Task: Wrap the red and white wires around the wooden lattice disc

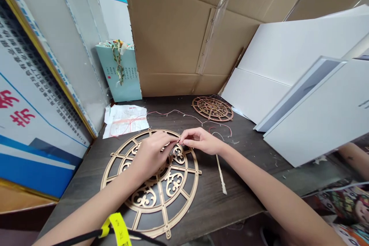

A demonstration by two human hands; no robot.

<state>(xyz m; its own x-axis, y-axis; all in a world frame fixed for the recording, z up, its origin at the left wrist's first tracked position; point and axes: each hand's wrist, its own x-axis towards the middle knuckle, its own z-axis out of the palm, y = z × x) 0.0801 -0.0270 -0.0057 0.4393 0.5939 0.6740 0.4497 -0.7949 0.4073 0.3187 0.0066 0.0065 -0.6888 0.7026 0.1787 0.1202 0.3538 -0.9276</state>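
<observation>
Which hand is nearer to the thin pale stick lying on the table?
The right. The right hand is just past the stick's far end; the left hand is farther off, to the left, over the large wooden disc.

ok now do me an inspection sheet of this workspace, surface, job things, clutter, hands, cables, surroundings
Surface: dark table, wood-grained.
Job's things: large disc, openwork, flat under the hands; small disc, darker, farther back.
Clutter: paper, creased; stick beside the large disc.
Hands: left hand and right hand nearly meet at the fingertips, over the large disc's far side; anything pinched is too small to tell.
Cables: thin wire loose beyond the large disc; black cable with yellow tag low in view.
Surroundings: cardboard behind; white panels at right.
</observation>
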